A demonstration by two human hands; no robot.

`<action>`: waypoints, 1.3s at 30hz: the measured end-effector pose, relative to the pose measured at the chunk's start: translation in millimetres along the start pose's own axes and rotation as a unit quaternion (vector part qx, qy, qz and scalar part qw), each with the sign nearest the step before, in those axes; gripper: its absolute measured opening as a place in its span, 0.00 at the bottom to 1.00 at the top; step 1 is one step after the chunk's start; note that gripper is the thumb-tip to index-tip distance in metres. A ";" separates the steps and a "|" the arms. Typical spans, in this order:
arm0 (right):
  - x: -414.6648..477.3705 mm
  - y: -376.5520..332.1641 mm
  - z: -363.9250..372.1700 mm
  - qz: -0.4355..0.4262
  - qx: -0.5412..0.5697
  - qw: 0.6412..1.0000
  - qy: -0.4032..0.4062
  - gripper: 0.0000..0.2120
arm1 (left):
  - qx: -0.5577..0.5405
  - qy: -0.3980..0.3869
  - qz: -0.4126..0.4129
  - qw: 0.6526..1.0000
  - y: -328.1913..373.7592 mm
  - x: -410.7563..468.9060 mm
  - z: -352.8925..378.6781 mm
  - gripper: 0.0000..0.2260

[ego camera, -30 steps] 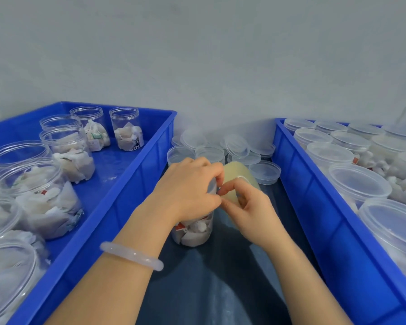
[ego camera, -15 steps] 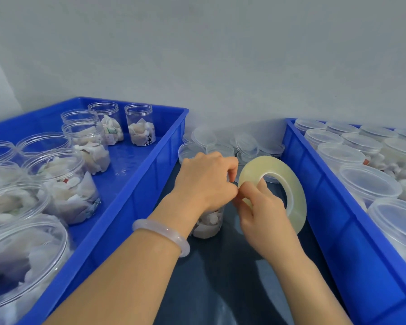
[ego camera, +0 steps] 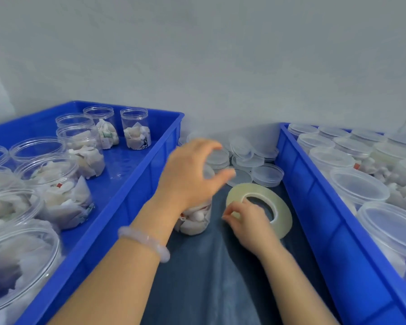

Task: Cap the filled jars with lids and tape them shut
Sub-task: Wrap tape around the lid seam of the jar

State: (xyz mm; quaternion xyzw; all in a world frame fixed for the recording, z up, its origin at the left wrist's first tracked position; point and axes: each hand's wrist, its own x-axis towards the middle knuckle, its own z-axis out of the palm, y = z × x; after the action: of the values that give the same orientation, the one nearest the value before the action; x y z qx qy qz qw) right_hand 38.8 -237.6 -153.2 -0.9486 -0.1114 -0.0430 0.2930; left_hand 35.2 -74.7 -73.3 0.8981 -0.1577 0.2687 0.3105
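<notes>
A clear filled jar [ego camera: 195,219] stands on the dark table between two blue trays. My left hand [ego camera: 190,174] curls over its capped top and grips it. A flat roll of clear tape [ego camera: 260,207] lies tilted on the table just right of the jar. My right hand [ego camera: 246,219] holds the roll by its near edge, fingers curled round it. A heap of loose clear lids [ego camera: 251,158] lies behind the jar against the wall.
The left blue tray [ego camera: 131,202] holds several open filled jars. The right blue tray [ego camera: 314,207] holds several capped jars. A grey wall closes off the back. Dark table surface [ego camera: 216,277] shows between my forearms.
My right hand has dropped away from the jar top and brought the tape roll down from upright to nearly flat on the table. My left hand stays on the jar top.
</notes>
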 end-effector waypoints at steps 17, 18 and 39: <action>25.7 -17.7 -8.2 -0.099 0.470 0.877 -0.016 0.34 | -0.498 0.177 -0.304 0.793 -42.9 -29.0 46.3 0.25; 27.9 -20.8 -6.1 -0.105 0.493 0.863 -0.027 0.34 | -0.509 0.175 -0.298 0.789 -44.7 -28.6 46.9 0.26; 10.9 -27.6 9.5 -0.130 0.476 0.858 0.143 0.08 | -0.428 0.245 -0.317 0.810 -35.9 -27.1 59.1 0.24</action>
State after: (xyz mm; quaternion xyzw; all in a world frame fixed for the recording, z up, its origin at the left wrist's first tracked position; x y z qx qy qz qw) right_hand 43.0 -208.0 -144.3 -0.6541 -0.1974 -0.1578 0.7129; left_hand 52.2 -82.3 -145.2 0.5790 0.1182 0.2716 0.7597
